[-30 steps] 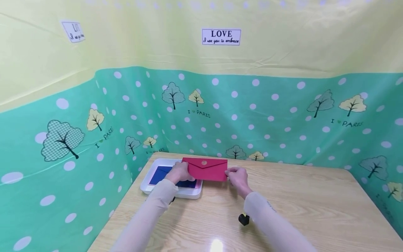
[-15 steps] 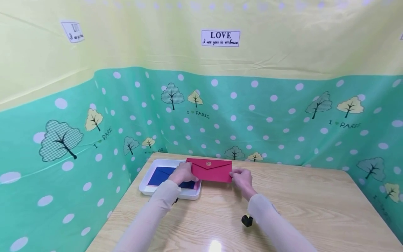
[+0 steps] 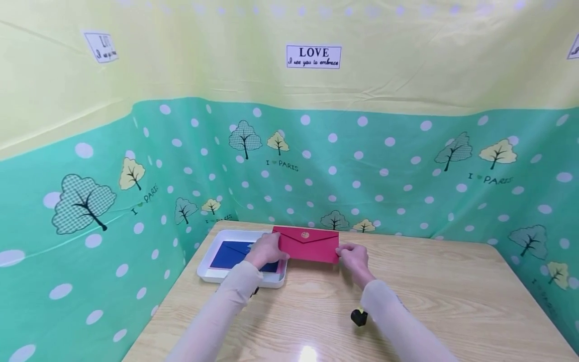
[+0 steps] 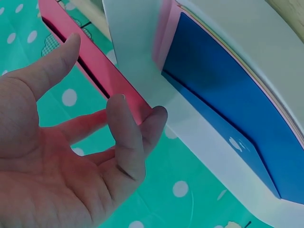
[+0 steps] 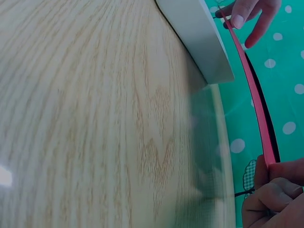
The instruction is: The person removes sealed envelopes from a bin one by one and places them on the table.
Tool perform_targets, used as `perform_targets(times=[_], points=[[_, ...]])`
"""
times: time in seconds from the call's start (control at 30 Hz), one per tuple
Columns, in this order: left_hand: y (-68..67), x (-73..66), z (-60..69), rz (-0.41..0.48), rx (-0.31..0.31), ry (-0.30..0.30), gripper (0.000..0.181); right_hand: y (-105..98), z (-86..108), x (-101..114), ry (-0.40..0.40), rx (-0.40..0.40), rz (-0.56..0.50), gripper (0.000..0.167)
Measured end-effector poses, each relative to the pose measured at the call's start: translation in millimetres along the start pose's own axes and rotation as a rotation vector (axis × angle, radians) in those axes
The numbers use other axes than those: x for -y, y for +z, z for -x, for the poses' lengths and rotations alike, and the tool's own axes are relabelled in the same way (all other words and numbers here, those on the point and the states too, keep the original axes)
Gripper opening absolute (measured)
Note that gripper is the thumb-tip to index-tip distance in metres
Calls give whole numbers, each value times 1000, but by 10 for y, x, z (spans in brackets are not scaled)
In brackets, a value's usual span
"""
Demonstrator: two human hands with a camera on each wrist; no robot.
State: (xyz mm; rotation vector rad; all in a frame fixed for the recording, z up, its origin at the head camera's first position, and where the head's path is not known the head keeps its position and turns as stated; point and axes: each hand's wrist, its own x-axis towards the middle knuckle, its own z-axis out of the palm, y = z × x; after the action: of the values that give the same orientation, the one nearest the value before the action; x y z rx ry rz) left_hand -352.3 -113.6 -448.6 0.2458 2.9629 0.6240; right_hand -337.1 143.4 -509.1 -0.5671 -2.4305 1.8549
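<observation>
A red envelope with a pointed flap and a round gold emblem is held up between both hands. My left hand grips its left end, thumb on one face and fingers on the other, above the tray's right side. At the right end, my right hand pinches the edge between thumb and fingers, as the right wrist view also shows. Below the left hand, a blue envelope lies in the white tray, on top of pink and other coloured paper edges. The left hand covers part of it.
The wooden table extends to the right and front. A green and cream dotted curtain hangs behind and at the sides. Small black objects show beneath each wrist; the right one is clearer.
Both hands have shifted a little to the right with the red envelope, relative to the tray. Their holds look the same. The head view has turned slightly right.
</observation>
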Motion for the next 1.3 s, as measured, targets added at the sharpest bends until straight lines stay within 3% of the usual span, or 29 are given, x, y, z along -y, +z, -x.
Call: perform_targets(times=[0.93,1.07,1.23,1.3], points=[[57,-98,-20,19,18,31,76,-241,-83,-59,40,6,-39,28],[44,-112,11,64,18,34,68,-292,-86,-66,48,1,-36,30],[45,-103,85,143,49,11,30,-342,-97,-102,63,5,-19,32],[49,-106,130,154,68,-11,23,-365,-101,-124,69,6,-19,32]])
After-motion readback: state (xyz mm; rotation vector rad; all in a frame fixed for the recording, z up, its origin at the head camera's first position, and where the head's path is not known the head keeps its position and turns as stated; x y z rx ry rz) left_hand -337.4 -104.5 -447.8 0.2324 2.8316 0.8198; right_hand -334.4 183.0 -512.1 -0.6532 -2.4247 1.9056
